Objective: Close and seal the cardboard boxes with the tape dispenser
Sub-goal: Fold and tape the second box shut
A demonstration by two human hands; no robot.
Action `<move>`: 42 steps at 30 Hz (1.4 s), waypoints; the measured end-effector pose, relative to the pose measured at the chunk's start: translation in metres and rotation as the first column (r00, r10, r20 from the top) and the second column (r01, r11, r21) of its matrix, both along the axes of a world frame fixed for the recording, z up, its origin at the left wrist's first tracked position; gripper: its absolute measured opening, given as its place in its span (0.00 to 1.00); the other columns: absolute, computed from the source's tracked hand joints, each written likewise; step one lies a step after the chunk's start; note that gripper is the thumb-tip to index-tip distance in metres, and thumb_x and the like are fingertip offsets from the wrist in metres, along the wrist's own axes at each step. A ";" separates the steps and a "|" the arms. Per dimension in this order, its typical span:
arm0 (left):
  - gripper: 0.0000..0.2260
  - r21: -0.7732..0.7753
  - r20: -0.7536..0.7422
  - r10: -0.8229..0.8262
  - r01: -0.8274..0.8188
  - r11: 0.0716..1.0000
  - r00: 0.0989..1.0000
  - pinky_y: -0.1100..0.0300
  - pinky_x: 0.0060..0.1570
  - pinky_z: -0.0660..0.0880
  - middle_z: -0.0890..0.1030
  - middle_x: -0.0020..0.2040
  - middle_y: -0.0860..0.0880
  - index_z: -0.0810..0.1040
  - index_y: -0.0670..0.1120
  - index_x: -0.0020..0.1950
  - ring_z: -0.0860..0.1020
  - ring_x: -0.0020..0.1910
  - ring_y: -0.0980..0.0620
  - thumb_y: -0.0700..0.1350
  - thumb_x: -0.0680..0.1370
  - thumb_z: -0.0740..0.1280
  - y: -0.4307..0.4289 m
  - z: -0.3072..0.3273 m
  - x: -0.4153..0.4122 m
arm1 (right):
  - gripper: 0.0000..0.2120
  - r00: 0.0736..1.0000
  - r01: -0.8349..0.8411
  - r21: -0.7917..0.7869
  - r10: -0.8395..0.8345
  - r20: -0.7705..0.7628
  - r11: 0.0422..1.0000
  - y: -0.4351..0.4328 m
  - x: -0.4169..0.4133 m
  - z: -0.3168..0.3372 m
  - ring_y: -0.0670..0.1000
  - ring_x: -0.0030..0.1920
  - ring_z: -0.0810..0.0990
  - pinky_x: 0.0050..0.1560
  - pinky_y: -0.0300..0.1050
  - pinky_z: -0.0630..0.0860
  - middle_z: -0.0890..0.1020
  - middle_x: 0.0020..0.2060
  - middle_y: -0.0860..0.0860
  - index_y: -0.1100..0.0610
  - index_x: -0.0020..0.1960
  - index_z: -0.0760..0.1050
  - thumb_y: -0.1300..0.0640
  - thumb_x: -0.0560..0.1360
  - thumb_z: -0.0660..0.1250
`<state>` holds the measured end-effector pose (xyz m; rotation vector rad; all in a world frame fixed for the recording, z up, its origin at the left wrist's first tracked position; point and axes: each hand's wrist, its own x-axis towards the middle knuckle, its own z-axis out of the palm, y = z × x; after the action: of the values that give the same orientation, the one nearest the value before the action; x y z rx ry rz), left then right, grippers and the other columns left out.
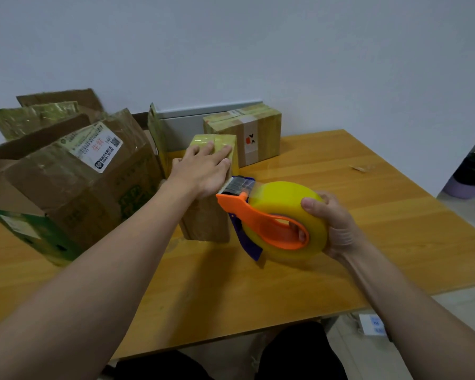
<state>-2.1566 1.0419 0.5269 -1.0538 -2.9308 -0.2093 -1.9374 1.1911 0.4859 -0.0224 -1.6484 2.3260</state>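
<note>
small box upright on table | left grip flat, fingers straight, pressing its taped top | right grip curled round tape dispenser, cutter end at box's upper right side | big open box close on the left; sealed box behind

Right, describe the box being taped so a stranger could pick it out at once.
On the wooden table, look between the big open box at the left and the tape dispenser held by the right hand. The small box stands upright there, in front of the sealed box. It alone has the left hand pressed flat on its tape-covered top.
</note>
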 end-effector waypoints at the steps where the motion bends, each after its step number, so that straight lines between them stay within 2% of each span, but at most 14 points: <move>1: 0.23 -0.002 0.001 -0.002 0.002 1.000 1.000 0.33 0.76 0.52 0.49 0.85 0.51 0.49 0.65 0.83 0.48 0.83 0.41 0.59 0.87 0.44 0.000 -0.001 -0.001 | 0.20 1.000 0.008 -0.012 -0.008 -0.002 1.000 -0.001 0.001 0.000 0.47 0.25 0.81 0.23 0.37 0.75 0.83 0.28 0.52 0.58 0.35 0.85 0.47 0.52 0.85; 3: 0.24 -0.040 -0.009 -0.011 0.011 0.999 1.000 0.32 0.75 0.53 0.48 0.85 0.51 0.48 0.64 0.83 0.48 0.83 0.40 0.61 0.86 0.46 -0.001 -0.002 -0.003 | 0.10 0.999 0.025 -0.041 -0.024 0.028 0.999 -0.007 0.002 -0.003 0.48 0.23 0.80 0.22 0.38 0.75 0.82 0.27 0.54 0.60 0.35 0.83 0.55 0.59 0.77; 5: 0.26 -0.074 -0.019 -0.046 0.044 0.996 0.999 0.31 0.74 0.53 0.47 0.85 0.50 0.48 0.64 0.83 0.47 0.83 0.39 0.63 0.86 0.49 -0.001 -0.002 -0.004 | 0.16 0.999 0.024 -0.128 -0.021 0.025 0.992 -0.013 -0.002 -0.009 0.49 0.22 0.78 0.23 0.39 0.75 0.80 0.25 0.56 0.60 0.35 0.82 0.49 0.57 0.80; 8: 0.25 -0.027 0.002 -0.041 0.041 0.999 0.999 0.32 0.76 0.49 0.47 0.85 0.51 0.48 0.64 0.83 0.45 0.83 0.41 0.63 0.86 0.44 -0.002 -0.002 -0.001 | 0.24 0.952 -0.054 -0.387 -0.069 -0.297 0.920 0.003 -0.013 0.018 0.49 0.24 0.76 0.37 0.43 0.77 0.75 0.21 0.51 0.57 0.32 0.80 0.37 0.57 0.82; 9: 0.24 -0.017 0.010 -0.029 0.029 0.999 1.000 0.32 0.77 0.47 0.46 0.85 0.52 0.48 0.65 0.83 0.45 0.83 0.41 0.62 0.86 0.43 -0.002 -0.002 0.000 | 0.24 0.927 -0.050 -0.385 -0.100 -0.360 0.922 0.017 -0.019 0.039 0.49 0.24 0.75 0.39 0.44 0.76 0.75 0.21 0.50 0.57 0.32 0.78 0.37 0.59 0.81; 14: 0.24 -0.033 0.022 -0.021 0.022 0.999 1.000 0.32 0.78 0.47 0.46 0.85 0.51 0.47 0.65 0.83 0.44 0.83 0.42 0.61 0.86 0.41 0.002 0.001 0.004 | 0.13 0.964 0.176 -0.003 -0.173 -0.200 0.984 0.042 -0.026 0.106 0.48 0.22 0.75 0.33 0.44 0.71 0.78 0.23 0.49 0.53 0.37 0.85 0.43 0.69 0.75; 16: 0.24 -0.040 0.024 -0.015 0.016 0.999 1.000 0.32 0.77 0.48 0.45 0.85 0.51 0.47 0.65 0.83 0.44 0.83 0.42 0.61 0.86 0.40 0.001 0.003 0.006 | 0.14 0.977 0.196 0.048 -0.190 -0.097 0.980 0.034 -0.030 0.093 0.48 0.22 0.75 0.28 0.42 0.72 0.79 0.24 0.49 0.53 0.36 0.86 0.46 0.73 0.69; 19: 0.24 -0.029 0.024 -0.003 0.004 1.000 1.000 0.33 0.77 0.50 0.48 0.85 0.51 0.50 0.62 0.83 0.46 0.83 0.42 0.61 0.86 0.42 0.001 0.004 0.008 | 0.13 0.975 0.221 0.068 -0.223 0.009 0.973 0.026 -0.032 0.072 0.49 0.23 0.75 0.26 0.41 0.73 0.80 0.28 0.52 0.56 0.38 0.85 0.45 0.67 0.75; 21: 0.25 0.041 -0.002 0.009 -0.009 0.999 1.000 0.35 0.76 0.55 0.57 0.84 0.47 0.56 0.57 0.82 0.53 0.82 0.41 0.61 0.86 0.46 0.003 0.003 0.010 | 0.14 0.961 0.255 0.138 -0.267 0.074 0.957 0.026 -0.033 0.061 0.50 0.26 0.78 0.29 0.42 0.75 0.82 0.30 0.54 0.57 0.39 0.84 0.46 0.66 0.77; 24: 0.24 0.114 -0.063 0.045 -0.038 0.993 0.997 0.37 0.72 0.65 0.72 0.74 0.43 0.64 0.50 0.76 0.67 0.75 0.41 0.62 0.85 0.51 0.007 0.002 0.013 | 0.23 0.880 0.346 0.396 -0.441 0.177 0.851 0.029 -0.039 0.049 0.53 0.34 0.83 0.38 0.48 0.77 0.85 0.35 0.55 0.59 0.40 0.83 0.40 0.61 0.80; 27: 0.27 0.064 -0.048 0.061 -0.058 0.996 0.997 0.35 0.72 0.65 0.72 0.74 0.43 0.66 0.48 0.75 0.66 0.75 0.40 0.64 0.83 0.53 0.013 0.006 0.016 | 0.39 0.757 0.284 0.631 -0.573 0.314 0.722 0.038 -0.049 0.045 0.57 0.42 0.84 0.38 0.50 0.76 0.85 0.42 0.55 0.60 0.47 0.81 0.28 0.54 0.79; 33: 0.25 0.108 0.114 0.031 -0.043 0.993 0.993 0.34 0.71 0.61 0.74 0.72 0.46 0.74 0.53 0.71 0.65 0.75 0.41 0.66 0.83 0.54 0.009 0.026 0.022 | 0.46 0.651 0.264 0.649 -0.629 0.426 0.713 0.063 -0.056 0.032 0.59 0.51 0.82 0.39 0.48 0.74 0.83 0.52 0.56 0.62 0.59 0.77 0.28 0.56 0.79; 36: 0.27 0.095 0.116 -0.023 0.012 0.995 0.993 0.33 0.73 0.59 0.69 0.78 0.48 0.70 0.54 0.77 0.60 0.79 0.41 0.66 0.82 0.57 -0.005 0.027 0.021 | 0.49 0.625 0.294 0.655 -0.658 0.419 0.696 0.068 -0.059 0.021 0.60 0.52 0.82 0.39 0.48 0.72 0.84 0.54 0.58 0.62 0.56 0.79 0.26 0.49 0.78; 42: 0.42 -0.060 0.049 -0.042 0.045 0.997 0.998 0.32 0.75 0.54 0.54 0.84 0.48 0.57 0.56 0.83 0.51 0.82 0.40 0.77 0.75 0.55 -0.021 0.022 0.027 | 0.44 0.585 0.218 0.761 -0.706 0.399 0.611 0.075 -0.066 0.018 0.61 0.54 0.81 0.36 0.47 0.68 0.79 0.50 0.55 0.59 0.56 0.78 0.23 0.58 0.74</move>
<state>-2.1296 1.0208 0.5490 -1.1372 -2.9767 -0.1481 -2.0035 1.2659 0.5037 -1.1753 -2.2924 1.2290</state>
